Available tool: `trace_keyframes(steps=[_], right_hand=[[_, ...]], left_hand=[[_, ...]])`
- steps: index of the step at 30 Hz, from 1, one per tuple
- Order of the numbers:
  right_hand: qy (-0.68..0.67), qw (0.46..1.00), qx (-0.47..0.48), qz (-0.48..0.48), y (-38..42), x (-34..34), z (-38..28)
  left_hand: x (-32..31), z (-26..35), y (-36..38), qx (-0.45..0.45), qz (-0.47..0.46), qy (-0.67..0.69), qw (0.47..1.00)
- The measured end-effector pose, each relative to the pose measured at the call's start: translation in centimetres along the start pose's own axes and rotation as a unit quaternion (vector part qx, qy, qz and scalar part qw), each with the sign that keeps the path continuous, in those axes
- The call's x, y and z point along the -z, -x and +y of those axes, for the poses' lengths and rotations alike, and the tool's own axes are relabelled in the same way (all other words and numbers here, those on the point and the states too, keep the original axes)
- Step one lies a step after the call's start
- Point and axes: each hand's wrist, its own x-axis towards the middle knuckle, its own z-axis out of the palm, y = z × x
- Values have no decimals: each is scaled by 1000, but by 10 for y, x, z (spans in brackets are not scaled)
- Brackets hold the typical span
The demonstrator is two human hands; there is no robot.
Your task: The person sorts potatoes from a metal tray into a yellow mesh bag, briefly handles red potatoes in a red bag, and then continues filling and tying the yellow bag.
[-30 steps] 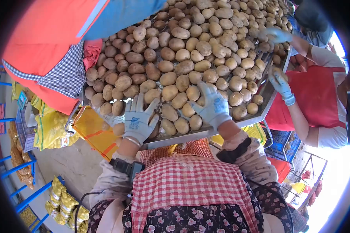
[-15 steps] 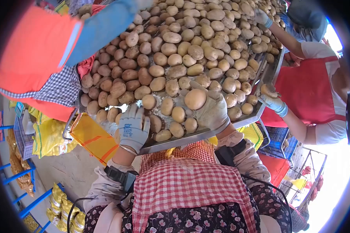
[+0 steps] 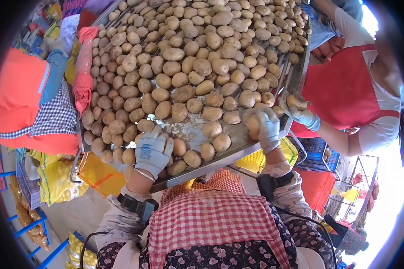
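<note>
Many potatoes [image 3: 173, 54] cover a metal sorting table [image 3: 194, 131]. My left hand [image 3: 153, 152], in a white glove, rests palm down over potatoes at the near edge, its fingers spread a little. Whether it grips any of them is hidden. On the right, near the table's corner, my gloved right hand [image 3: 268, 131] is closed round a potato [image 3: 253, 127]. A few potatoes [image 3: 212, 129] lie between my two hands, beside a dusty bare patch of metal.
A co-worker in a red apron [image 3: 339, 89] at the right holds a potato in a gloved hand [image 3: 306, 117]. Another person in an orange vest [image 3: 20, 85] stands left. Yellow sacks [image 3: 58, 177], a yellow basket [image 3: 274, 157] and a blue crate [image 3: 316, 152] sit below the table.
My right hand has moved right toward the table's corner with a potato. My left hand stays at the near edge. The orange-vested person's arm has drawn back from the potatoes. The view has shifted.
</note>
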Motion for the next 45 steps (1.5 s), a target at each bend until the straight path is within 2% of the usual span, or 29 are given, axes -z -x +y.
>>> trace_keyframes(steps=[1, 2, 3, 4, 6, 8, 9, 10, 11, 12, 13, 15, 18, 20, 22, 23, 24, 26, 27, 29, 30, 33, 34, 35, 36, 38, 40, 42, 45], right_hand=[[101, 991, 56, 74, -23, 19, 34], [101, 990, 59, 77, -21, 11, 24], [295, 946, 121, 59, -14, -8, 8], [478, 859, 178, 40, -9, -26, -2], [477, 859, 165, -83, -1, -61, 2], [477, 850, 197, -105, 6, -79, 3], [478, 838, 226, -135, 6, -83, 2], [477, 838, 228, -134, 0, -79, -2], [474, 837, 262, -78, -11, -68, -8], [467, 833, 295, -20, -18, -57, -11], [466, 834, 293, -20, -26, -47, -6], [513, 796, 315, 63, -40, -32, 6], [462, 834, 299, 45, -16, -51, 15], [455, 825, 335, 10, -11, -58, 6], [373, 870, 294, -135, -11, -63, 1], [335, 900, 266, -78, -18, -68, -6], [362, 899, 246, -26, -42, -64, -4], [505, 823, 239, 109, -83, -61, -5], [504, 823, 239, 110, -99, -61, -7], [608, 784, 119, -36, -116, -57, -9], [607, 785, 119, -33, -116, -55, -8], [541, 830, 138, -10, -103, -49, -6], [311, 938, 150, -39, -90, -47, -2], [61, 984, 154, -61, -76, -43, 2], [-37, 984, 135, -108, -57, -37, -13], [-208, 968, 74, -119, -27, -25, -24], [-292, 943, 57, -146, -12, -4, -18], [-310, 942, 51, -115, 4, 18, -19], [-187, 979, 78, -23, 29, 55, -26]], left_hand=[[-13, -12, -8, -29, 37, -40, 998], [-7, -4, -21, -33, 39, -40, 998], [3, 13, -39, -70, 158, -32, 984], [9, 27, -56, -105, 276, -23, 955], [-1, 32, -92, -106, 277, -61, 953], [-6, 30, -104, -108, 278, -103, 949], [-8, 28, -99, -100, 239, -85, 962], [-10, 26, -93, -93, 198, -67, 973], [-11, 19, -83, -103, 167, -56, 979], [-11, 17, -67, -103, 165, -57, 979], [-9, 16, -50, -88, 169, -63, 980], [-10, 5, -27, -76, 171, -69, 980], [-12, -8, -23, -32, 188, -123, 974], [-4, -8, -29, -29, 247, -38, 968], [-1, 6, -41, -62, 241, -11, 969], [-6, 12, -49, -84, 220, -31, 971], [-11, 13, -56, -105, 198, -51, 973], [-21, 5, -66, -79, 168, -74, 980], [-16, 5, -70, -65, 157, -85, 982], [-15, 6, -76, -48, 150, -92, 983], [-18, 4, -76, -51, 151, -94, 983], [-21, 0, -74, -66, 184, -80, 977], [-20, 0, -74, -61, 182, -80, 978], [-20, 0, -72, -59, 178, -81, 979], [-22, 0, -72, -70, 176, -80, 979], [-28, -5, -74, -80, 203, -90, 972], [-32, -6, -74, -94, 222, -109, 964], [-29, 18, -65, -101, 205, -86, 970], [-38, 62, -59, -121, 160, -61, 978]])
